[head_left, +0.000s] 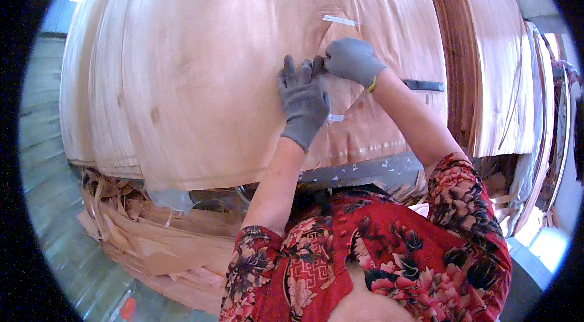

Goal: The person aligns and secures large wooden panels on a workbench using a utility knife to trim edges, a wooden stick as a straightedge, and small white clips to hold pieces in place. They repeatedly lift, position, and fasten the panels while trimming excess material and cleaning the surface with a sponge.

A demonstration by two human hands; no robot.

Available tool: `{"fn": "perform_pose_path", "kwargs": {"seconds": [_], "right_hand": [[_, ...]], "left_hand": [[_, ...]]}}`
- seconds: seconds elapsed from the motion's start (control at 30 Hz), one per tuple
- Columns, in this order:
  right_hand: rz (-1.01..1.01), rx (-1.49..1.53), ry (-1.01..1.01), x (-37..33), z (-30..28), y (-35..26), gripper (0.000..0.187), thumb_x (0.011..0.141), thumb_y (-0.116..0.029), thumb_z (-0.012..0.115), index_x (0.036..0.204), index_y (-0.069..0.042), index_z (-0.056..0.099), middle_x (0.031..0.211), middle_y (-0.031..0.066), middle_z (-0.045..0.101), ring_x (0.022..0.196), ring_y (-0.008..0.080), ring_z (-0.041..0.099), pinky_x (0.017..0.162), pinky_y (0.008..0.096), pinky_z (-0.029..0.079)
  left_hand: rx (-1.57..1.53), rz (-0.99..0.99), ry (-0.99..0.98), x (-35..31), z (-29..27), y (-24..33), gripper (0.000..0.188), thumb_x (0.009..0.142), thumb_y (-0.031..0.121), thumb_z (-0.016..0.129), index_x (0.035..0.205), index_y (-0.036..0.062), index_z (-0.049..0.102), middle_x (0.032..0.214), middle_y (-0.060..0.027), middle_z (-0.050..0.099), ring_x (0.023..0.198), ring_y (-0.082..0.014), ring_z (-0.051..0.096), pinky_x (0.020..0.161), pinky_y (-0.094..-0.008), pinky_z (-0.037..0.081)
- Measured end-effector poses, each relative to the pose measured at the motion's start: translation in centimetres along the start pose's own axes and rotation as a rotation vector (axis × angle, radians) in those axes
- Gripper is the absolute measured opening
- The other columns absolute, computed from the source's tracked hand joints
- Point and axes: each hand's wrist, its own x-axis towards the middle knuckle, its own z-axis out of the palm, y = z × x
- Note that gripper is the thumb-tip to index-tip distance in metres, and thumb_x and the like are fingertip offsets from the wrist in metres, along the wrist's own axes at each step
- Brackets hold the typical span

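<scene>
in the head view, a pale wood sheet point(213, 66) lies spread in front of the person, under both gloved hands. the left hand point(304, 100) rests palm down on it, fingers extended and slightly apart. the right hand point(353, 61) is curled, its fingertips close beside the left fingers; whether it pinches anything cannot be told. an upper white strip point(339, 21) sits on the sheet beyond the hands, a lower white strip point(335, 118) just beside the left wrist. a dark flat bar point(424, 85) lies right of the right wrist. torn wood scraps point(170, 243) pile below, at the left.
</scene>
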Motion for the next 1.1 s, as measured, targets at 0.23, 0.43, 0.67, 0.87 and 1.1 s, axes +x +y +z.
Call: {"fn": "perform_pose_path", "kwargs": {"seconds": [0.23, 0.43, 0.67, 0.87, 1.1], "right_hand": [[-0.14, 0.408, 0.068, -5.3, 1.7, 3.2, 0.018, 0.079, -0.02, 0.054, 0.079, -0.005, 0.065, 0.07, 0.0099, 0.064, 0.061, 0.0254, 0.062, 0.057, 0.0357, 0.048], [0.099, 0.577, -0.101, -10.7, 2.9, 4.4, 0.019, 0.081, -0.018, 0.055, 0.085, -0.004, 0.067, 0.06, 0.0054, 0.061, 0.047, 0.0117, 0.056, 0.047, 0.0277, 0.044], [0.157, 0.414, 0.07, -10.0, 3.2, 4.0, 0.036, 0.079, -0.037, 0.059, 0.065, -0.004, 0.066, 0.051, 0.0083, 0.058, 0.046, 0.0181, 0.058, 0.049, 0.0317, 0.046], [0.124, 0.189, 0.182, -11.6, 1.7, 4.2, 0.041, 0.077, -0.043, 0.058, 0.063, -0.006, 0.066, 0.052, 0.0089, 0.059, 0.049, 0.0214, 0.061, 0.053, 0.0349, 0.048], [0.233, 0.282, -0.005, -11.4, 3.4, 5.3, 0.028, 0.078, -0.031, 0.053, 0.072, -0.006, 0.065, 0.062, 0.0141, 0.06, 0.06, 0.0311, 0.061, 0.058, 0.0405, 0.048]], "left_hand": [[0.122, -0.005, -0.019, 0.7, 0.8, 0.5, 0.056, 0.071, 0.023, 0.056, 0.125, 0.0115, 0.044, 0.118, -0.0116, 0.042, 0.121, -0.0408, 0.032, 0.1, -0.0537, 0.023], [0.134, 0.041, -0.024, 0.2, 1.5, -0.2, 0.063, 0.073, 0.031, 0.059, 0.128, 0.0061, 0.04, 0.123, -0.0135, 0.037, 0.126, -0.0432, 0.022, 0.103, -0.056, 0.015], [-0.028, -0.084, -0.021, 0.2, 0.7, 2.2, 0.09, 0.069, 0.057, 0.061, 0.133, 0.0013, 0.032, 0.13, -0.0171, 0.034, 0.127, -0.0452, 0.02, 0.103, -0.0571, 0.012], [0.113, -0.032, -0.122, 0.3, 0.2, 1.6, 0.091, 0.069, 0.047, 0.066, 0.136, 0.0004, 0.026, 0.135, -0.0191, 0.03, 0.129, -0.0463, 0.016, 0.104, -0.0557, 0.012], [-0.165, 0.203, 0.213, 3.0, 4.8, 6.5, 0.078, 0.078, 0.042, 0.058, 0.134, -0.0016, 0.026, 0.134, -0.0305, 0.029, 0.129, -0.0488, 0.015, 0.103, -0.0576, 0.014]]}}
